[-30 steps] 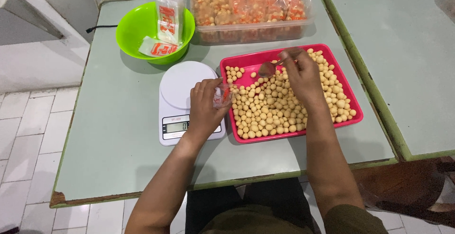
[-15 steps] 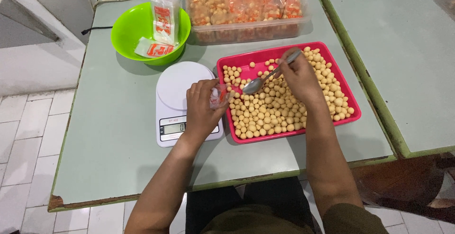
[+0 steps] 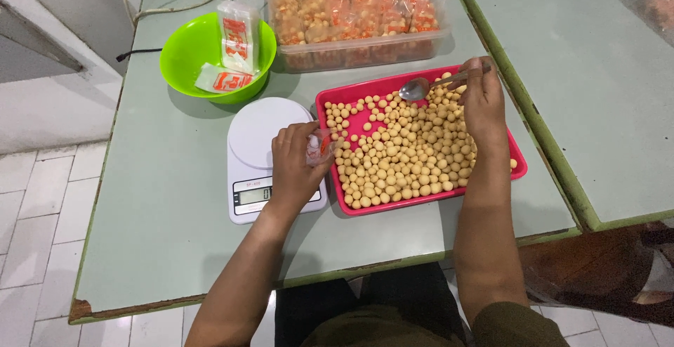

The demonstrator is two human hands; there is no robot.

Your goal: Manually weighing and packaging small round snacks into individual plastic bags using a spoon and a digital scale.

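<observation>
left hand point(image 3: 293, 164): fingers pinched on small clear bag point(image 3: 317, 147), over scale point(image 3: 270, 152) edge, beside tray point(image 3: 337, 97)
right hand point(image 3: 483, 105): fingers clamped on spoon point(image 3: 439, 83) handle; bowl points left, above balls point(image 3: 404, 154)
bowl point(image 3: 184, 55): well beyond left fingers, holds packets

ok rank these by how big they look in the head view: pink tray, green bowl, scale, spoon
1. pink tray
2. scale and green bowl: look alike, and the bowl is farther away, so unsure
3. spoon
</observation>
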